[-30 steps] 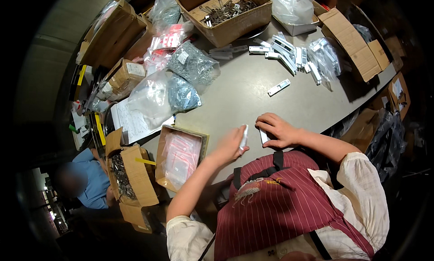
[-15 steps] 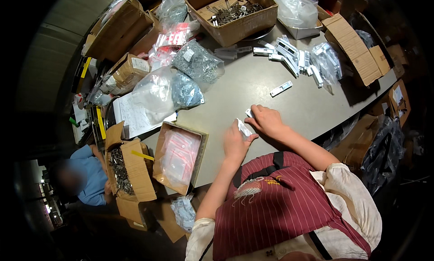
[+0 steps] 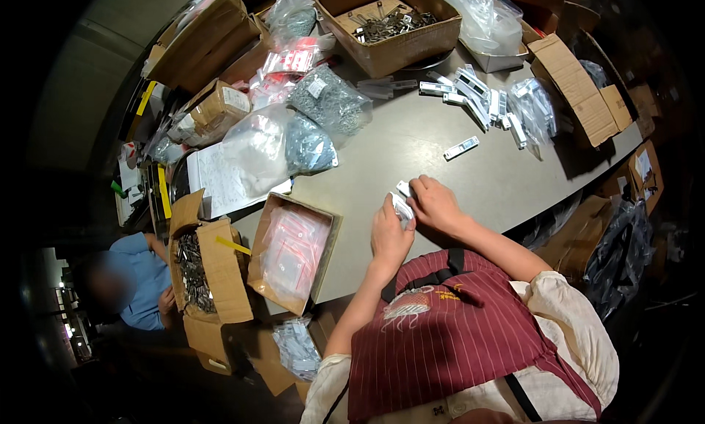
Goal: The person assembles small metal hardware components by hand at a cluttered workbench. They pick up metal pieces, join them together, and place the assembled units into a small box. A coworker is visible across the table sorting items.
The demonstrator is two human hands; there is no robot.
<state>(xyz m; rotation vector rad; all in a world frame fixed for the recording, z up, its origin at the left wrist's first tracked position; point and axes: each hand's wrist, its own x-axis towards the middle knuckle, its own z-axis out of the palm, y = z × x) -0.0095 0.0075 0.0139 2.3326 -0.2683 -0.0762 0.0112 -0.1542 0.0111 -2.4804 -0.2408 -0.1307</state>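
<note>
Head view: right of the box (image 3: 275, 295), the left hand (image 3: 391, 236), grip clamped on a white piece (image 3: 400, 208), has drawn in beside the right hand (image 3: 438, 205), which partly covers a strip (image 3: 402, 188), clamped or loose I cannot tell, bringing both items within both hands' reach.

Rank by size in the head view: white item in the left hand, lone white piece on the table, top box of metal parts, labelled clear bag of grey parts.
1. Top box of metal parts
2. Labelled clear bag of grey parts
3. Unranked: lone white piece; white item in the left hand, partly hidden.
</note>
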